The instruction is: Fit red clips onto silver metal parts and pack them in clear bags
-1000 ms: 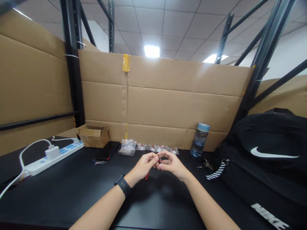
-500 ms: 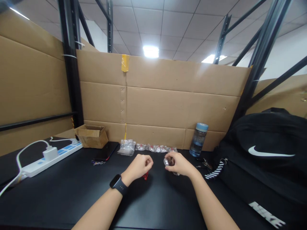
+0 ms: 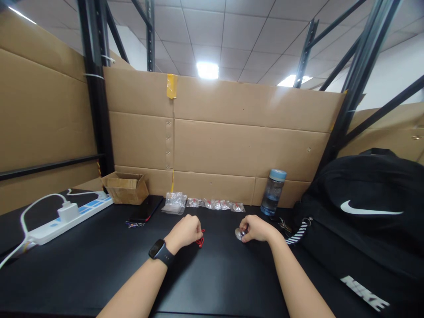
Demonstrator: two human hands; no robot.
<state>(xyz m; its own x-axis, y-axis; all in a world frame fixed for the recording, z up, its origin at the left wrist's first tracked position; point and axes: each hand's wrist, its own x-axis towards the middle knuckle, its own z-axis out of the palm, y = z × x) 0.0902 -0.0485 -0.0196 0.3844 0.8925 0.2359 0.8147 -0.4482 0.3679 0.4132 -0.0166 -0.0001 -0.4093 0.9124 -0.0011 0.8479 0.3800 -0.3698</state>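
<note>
Pinching looped thin red cord (image 3: 200, 242) in the left hand (image 3: 186, 230); gripping a shiny, clear round piece (image 3: 237, 234) in the right hand (image 3: 258, 228), low at the smooth black tabletop (image 3: 218, 278) (best held level, by the rim).

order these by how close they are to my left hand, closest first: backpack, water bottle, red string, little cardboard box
From your left hand, as the head view shows:
1. Red string: right at the fingertips.
2. Cardboard box: off to the left, near the back panel.
3. Water bottle: to the right, near the back panel.
4. Backpack: far right.
</note>
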